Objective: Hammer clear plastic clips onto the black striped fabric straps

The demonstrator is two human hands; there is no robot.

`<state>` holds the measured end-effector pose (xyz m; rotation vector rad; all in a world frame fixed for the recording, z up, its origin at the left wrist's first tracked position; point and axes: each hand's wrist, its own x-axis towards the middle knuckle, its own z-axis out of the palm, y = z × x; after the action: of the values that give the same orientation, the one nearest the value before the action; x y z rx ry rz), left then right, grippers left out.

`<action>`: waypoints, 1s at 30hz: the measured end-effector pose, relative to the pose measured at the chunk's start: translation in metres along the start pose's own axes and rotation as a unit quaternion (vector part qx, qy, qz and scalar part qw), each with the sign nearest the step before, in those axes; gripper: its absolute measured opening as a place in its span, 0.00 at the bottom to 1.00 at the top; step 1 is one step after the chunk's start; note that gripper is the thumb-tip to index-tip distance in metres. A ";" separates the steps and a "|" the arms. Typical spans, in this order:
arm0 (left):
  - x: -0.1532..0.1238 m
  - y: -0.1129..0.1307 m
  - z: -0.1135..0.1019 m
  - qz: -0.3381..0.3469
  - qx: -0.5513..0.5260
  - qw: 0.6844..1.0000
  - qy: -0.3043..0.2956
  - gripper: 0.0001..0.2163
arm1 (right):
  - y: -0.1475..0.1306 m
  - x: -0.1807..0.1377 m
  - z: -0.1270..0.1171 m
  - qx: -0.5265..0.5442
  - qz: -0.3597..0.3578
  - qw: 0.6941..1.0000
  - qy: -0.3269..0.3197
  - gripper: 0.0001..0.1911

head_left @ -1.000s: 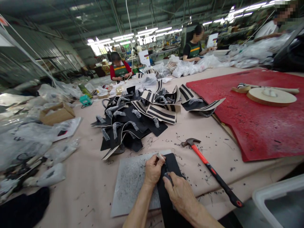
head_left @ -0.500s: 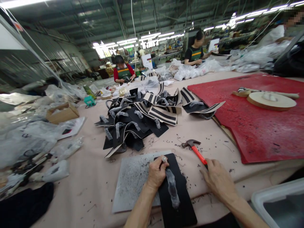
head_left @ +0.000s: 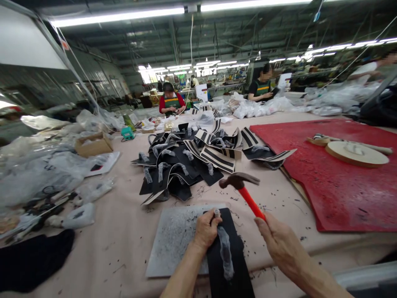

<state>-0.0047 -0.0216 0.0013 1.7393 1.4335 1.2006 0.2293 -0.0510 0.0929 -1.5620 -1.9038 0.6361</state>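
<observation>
My left hand is closed round a small metal punch, held upright on a black flat piece with a grey strip along it. That piece lies partly on a grey cutting board. My right hand grips the red and black handle of a hammer, whose head is raised in the air above and to the right of the punch.
A heap of black and striped pieces lies beyond the board. A red mat with a round wooden disc covers the table's right side. Plastic bags and a cardboard box crowd the left. Other people work at far tables.
My right hand left the black piece, took the hammer from the table and lifted it above the punch. My left hand stayed on the punch.
</observation>
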 end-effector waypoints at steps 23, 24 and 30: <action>0.000 -0.002 0.001 0.000 0.021 1.000 -0.017 0.07 | 0.004 0.013 -0.026 -0.116 0.018 0.987 -0.110 0.20; 0.000 -0.002 0.000 -0.001 0.021 1.000 -0.019 0.07 | -0.002 0.017 -0.029 -0.110 0.008 0.990 -0.087 0.20; 0.000 -0.001 0.000 -0.005 0.023 1.000 -0.015 0.06 | -0.028 0.010 -0.022 -0.071 -0.124 0.989 0.031 0.18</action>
<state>-0.0053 -0.0209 0.0004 1.7713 1.4622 1.1399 0.2235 -0.0464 0.1292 -1.3800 -2.0899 0.3479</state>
